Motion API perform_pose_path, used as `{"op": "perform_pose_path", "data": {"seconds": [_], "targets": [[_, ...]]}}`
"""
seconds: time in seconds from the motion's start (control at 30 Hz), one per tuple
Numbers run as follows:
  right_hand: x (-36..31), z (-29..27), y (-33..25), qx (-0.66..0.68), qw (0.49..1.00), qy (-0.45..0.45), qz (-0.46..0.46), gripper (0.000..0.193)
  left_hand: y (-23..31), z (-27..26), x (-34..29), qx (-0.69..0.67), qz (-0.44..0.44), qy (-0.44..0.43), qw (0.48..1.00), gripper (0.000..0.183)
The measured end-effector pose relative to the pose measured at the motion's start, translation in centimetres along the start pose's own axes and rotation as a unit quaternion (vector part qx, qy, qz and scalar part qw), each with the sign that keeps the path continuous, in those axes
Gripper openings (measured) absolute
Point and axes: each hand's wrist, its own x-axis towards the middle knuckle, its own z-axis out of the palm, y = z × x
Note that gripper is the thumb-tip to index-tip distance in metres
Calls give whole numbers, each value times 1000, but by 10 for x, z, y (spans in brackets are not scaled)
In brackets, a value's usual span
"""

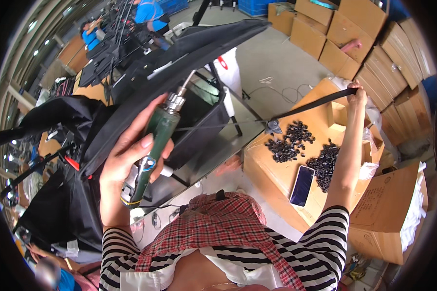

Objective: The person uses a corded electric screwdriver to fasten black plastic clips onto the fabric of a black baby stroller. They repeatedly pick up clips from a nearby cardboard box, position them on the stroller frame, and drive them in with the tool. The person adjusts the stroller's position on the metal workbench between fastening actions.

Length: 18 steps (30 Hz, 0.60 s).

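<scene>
My left hand (126,157) is closed around a dark green electric screwdriver (161,123) with a silver collar. Its bit points up and away, beside the edge of a large black fabric piece (131,106) that stretches across the left and middle. Out to the far right, my right hand (358,94) grips the end of a black strap (320,102). The strap runs taut, slanting down leftward over the cardboard-covered table and toward the black fabric. Whether it is fastened at its far end cannot be made out.
On the cardboard-topped table (262,167) lie heaps of small black parts (324,162), a phone (302,185) and a small open box (337,115). An open carton (381,213) stands at lower right. Stacked cartons (342,29) line the back right. People in blue (149,13) work far left.
</scene>
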Motion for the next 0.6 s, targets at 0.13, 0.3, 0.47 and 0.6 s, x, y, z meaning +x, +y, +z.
{"op": "perform_pose_path", "data": {"seconds": [0.13, 0.3, 0.47, 0.6], "targets": [[25, -6, -53, -111, 986, 79, -100, 22, 5, 3, -3, 19, 17, 45, 999, 84], [54, -18, -87, -246, 936, 184, -171, 31, 7, -5, 0, 11, 24, 30, 999, 81], [-86, 106, 22, -507, 810, 16, -296, 43, 11, -1, 0, 20, 18, 14, 1000, 80], [-281, 178, 173, -610, 649, -279, -359, 14, 4, -9, -2, -1, 26, 11, 1000, 79]]}}
